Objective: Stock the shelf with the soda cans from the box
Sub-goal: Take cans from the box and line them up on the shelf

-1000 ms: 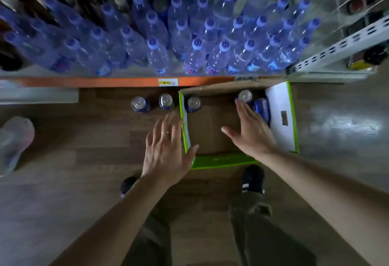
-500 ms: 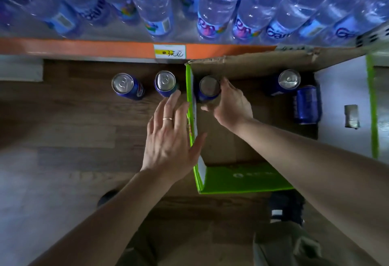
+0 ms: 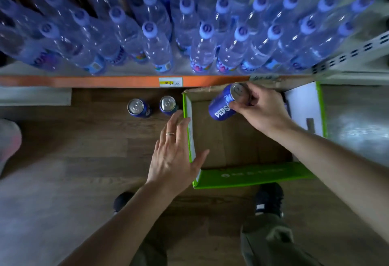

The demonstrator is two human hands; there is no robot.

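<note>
My right hand (image 3: 260,108) grips a blue Pepsi can (image 3: 226,103) by its upper end and holds it tilted above the green cardboard box (image 3: 250,176). Flat and with straight fingers, my left hand (image 3: 175,154) rests against the box's left wall. Two more blue cans (image 3: 137,107) (image 3: 167,104) stand upright on the wooden floor under the shelf's orange edge (image 3: 84,81), left of the box. The box's visible floor is bare; its far right corner is hidden behind my right hand.
Rows of clear water bottles (image 3: 202,40) with blue caps fill the shelf above the orange edge. A white box flap (image 3: 303,105) sticks out on the right. My shoes (image 3: 268,199) stand just behind the box. A pale object (image 3: 8,139) lies at the left edge.
My right hand has taken the can from the box's near-left corner and lifted it up and to the right, tilting it. My left hand stays on the box wall.
</note>
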